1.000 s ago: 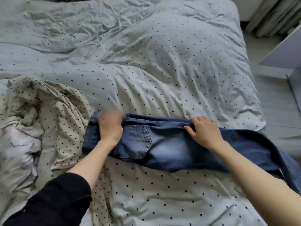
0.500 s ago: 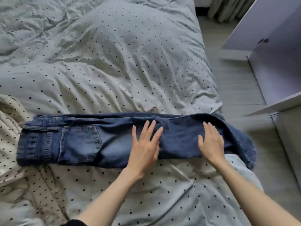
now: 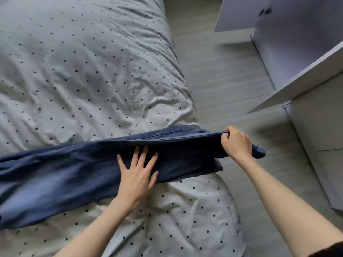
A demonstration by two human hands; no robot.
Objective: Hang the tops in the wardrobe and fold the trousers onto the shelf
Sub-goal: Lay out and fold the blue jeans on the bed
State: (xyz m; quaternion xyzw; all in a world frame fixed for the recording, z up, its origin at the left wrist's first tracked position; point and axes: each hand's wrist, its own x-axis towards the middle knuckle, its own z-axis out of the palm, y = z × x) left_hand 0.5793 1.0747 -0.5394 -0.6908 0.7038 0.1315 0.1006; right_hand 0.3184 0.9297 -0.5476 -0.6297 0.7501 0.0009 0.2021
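Note:
A pair of blue denim jeans (image 3: 70, 175), folded lengthwise, lies across the dotted bed cover from the left edge to past the bed's right side. My left hand (image 3: 137, 173) presses flat with spread fingers on the middle of the legs. My right hand (image 3: 235, 143) grips the leg ends near the hems and holds them lifted beyond the bed's edge. The waistband end is out of view at the left.
The pale duvet (image 3: 89, 71) with dark dots covers the bed. Grey wooden floor (image 3: 222, 75) runs along the right. An open white wardrobe door (image 3: 304, 78) and white cabinet panels (image 3: 319, 138) stand at the right.
My right hand went from lying flat on the legs to gripping and lifting the hem end. The view shifted right, so the waistband and cream dotted garment left the frame.

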